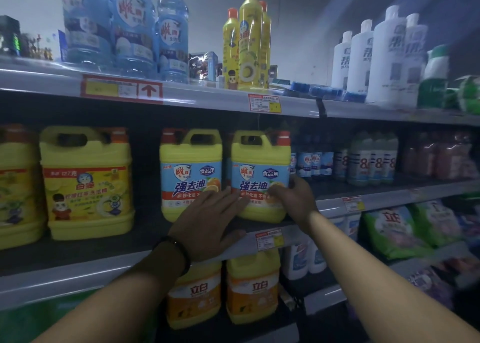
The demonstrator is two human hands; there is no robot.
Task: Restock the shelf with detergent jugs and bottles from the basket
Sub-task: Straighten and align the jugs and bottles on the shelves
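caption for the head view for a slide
Left hand presses, right hand grips a yellow detergent jug beside its twin on the shelf

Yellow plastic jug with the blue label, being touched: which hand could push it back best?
Probably the left hand: straight fingers flat on the front of the yellow jug. The right hand curls round its side.

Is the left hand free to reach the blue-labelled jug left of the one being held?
Probably yes: the left hand lies open just in front of that jug, with nothing between them.
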